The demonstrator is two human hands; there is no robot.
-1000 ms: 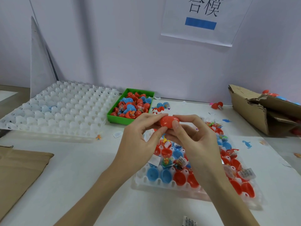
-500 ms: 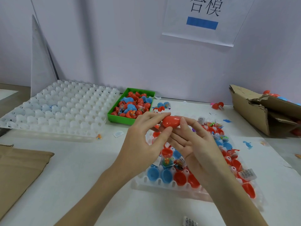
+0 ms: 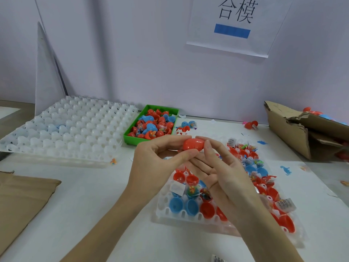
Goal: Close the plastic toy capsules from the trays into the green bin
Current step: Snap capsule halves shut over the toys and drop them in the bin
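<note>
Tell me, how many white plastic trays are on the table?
2: one tray at far left beside the green bin, one tray with capsule halves under the hands. Others may be hidden.

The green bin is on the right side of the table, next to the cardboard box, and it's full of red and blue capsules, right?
Not quite. The head view shows the green bin left of the middle, beside the big white tray. The cardboard box is far off at the right edge. The bin does hold red and blue capsules.
</note>
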